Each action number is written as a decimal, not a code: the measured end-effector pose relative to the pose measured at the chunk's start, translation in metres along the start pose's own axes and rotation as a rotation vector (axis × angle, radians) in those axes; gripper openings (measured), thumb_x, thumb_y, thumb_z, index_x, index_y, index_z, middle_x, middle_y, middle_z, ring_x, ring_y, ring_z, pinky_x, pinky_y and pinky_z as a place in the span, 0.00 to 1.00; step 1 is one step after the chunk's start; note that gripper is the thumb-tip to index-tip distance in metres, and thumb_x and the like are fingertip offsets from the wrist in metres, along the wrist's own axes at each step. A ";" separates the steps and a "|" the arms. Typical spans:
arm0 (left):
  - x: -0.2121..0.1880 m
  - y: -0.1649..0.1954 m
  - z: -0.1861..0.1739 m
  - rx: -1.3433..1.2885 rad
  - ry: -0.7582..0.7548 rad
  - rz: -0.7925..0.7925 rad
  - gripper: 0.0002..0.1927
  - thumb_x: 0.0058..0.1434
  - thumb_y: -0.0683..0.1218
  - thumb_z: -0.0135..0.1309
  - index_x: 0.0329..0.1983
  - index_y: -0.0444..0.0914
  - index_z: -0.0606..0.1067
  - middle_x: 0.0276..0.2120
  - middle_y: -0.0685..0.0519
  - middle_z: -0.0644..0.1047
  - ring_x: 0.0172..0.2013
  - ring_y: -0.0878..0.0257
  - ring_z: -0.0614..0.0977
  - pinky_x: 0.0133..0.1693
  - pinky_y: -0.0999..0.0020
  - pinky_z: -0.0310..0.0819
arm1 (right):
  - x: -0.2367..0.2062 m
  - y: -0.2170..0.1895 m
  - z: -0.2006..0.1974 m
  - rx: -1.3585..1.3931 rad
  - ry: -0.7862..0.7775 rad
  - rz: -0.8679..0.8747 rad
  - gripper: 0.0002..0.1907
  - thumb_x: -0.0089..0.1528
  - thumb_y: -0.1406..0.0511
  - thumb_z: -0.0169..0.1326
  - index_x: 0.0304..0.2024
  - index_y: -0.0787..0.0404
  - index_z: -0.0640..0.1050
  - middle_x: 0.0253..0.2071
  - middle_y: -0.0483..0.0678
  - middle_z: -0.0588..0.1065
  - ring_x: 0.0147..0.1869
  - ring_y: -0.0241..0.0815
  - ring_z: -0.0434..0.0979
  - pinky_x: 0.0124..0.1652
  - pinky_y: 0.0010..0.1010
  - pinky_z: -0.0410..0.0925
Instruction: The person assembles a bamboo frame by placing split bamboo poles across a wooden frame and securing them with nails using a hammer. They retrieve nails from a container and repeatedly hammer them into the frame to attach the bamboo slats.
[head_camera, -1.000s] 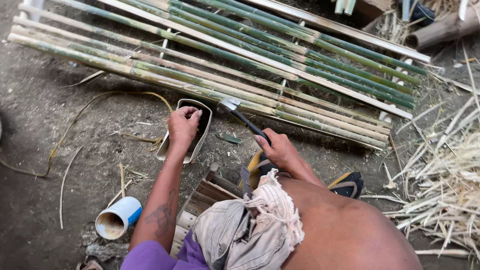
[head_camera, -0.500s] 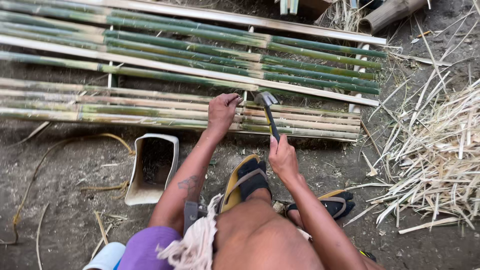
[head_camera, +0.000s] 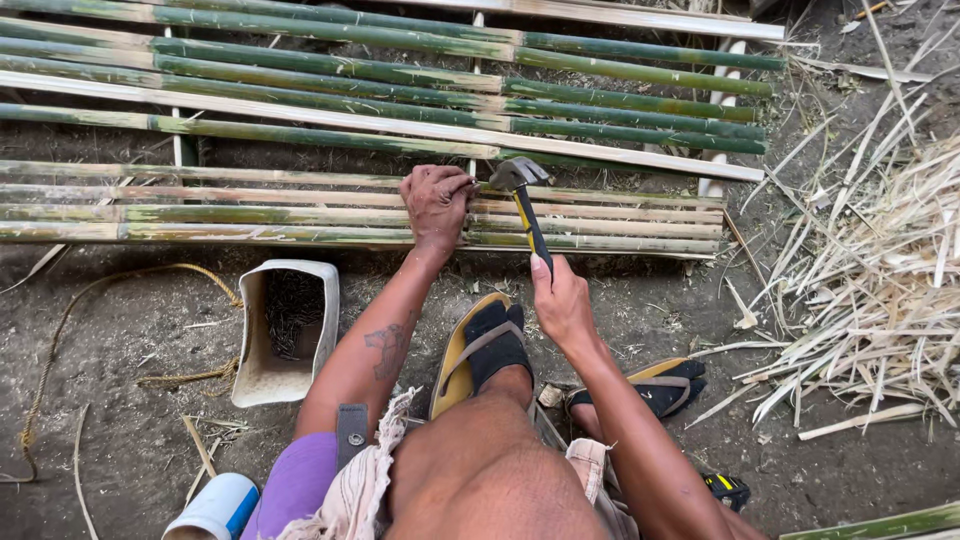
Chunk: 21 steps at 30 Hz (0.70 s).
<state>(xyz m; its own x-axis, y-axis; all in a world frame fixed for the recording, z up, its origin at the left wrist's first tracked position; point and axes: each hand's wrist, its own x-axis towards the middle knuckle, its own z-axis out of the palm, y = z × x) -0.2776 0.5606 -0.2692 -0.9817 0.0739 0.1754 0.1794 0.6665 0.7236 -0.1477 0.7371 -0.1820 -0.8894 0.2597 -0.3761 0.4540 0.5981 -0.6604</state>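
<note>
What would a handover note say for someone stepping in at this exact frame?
Left hand: pressed on the bamboo slats, fingertips pinched at the hammer head, apparently steadying a nail too small to make out.
Right hand: gripping the hammer by its handle, head resting at the left fingertips.
Nearby: cut-open container with what look like nails, left of the knee; green bamboo poles beyond the slats.
Done: slats laid side by side over crosspieces.
Left: no driven nail is visible here; fastening at this spot looks unfinished.
</note>
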 end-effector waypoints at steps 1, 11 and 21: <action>0.001 0.000 0.000 -0.008 0.004 -0.014 0.03 0.58 0.48 0.65 0.34 0.48 0.85 0.40 0.62 0.82 0.50 0.60 0.76 0.58 0.61 0.57 | -0.003 -0.004 -0.003 0.025 -0.005 -0.014 0.22 0.72 0.53 0.44 0.39 0.67 0.73 0.24 0.62 0.74 0.29 0.64 0.78 0.30 0.50 0.67; -0.002 -0.002 0.002 0.045 0.025 0.027 0.03 0.59 0.45 0.63 0.35 0.47 0.85 0.41 0.62 0.82 0.50 0.60 0.76 0.58 0.60 0.58 | -0.017 -0.031 -0.006 -0.002 -0.037 -0.077 0.19 0.72 0.55 0.43 0.41 0.65 0.71 0.19 0.55 0.72 0.22 0.54 0.75 0.23 0.46 0.63; 0.003 0.003 -0.004 0.018 -0.032 -0.049 0.03 0.58 0.45 0.64 0.33 0.48 0.85 0.40 0.62 0.82 0.50 0.62 0.74 0.56 0.61 0.57 | -0.022 -0.018 -0.001 0.147 0.002 -0.131 0.20 0.71 0.53 0.38 0.41 0.63 0.68 0.15 0.52 0.67 0.15 0.48 0.70 0.18 0.38 0.63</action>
<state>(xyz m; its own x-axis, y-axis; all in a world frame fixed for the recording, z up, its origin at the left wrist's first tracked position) -0.2800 0.5603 -0.2640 -0.9909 0.0644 0.1184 0.1303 0.6829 0.7188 -0.1364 0.7209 -0.1613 -0.9413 0.1885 -0.2801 0.3376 0.5098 -0.7913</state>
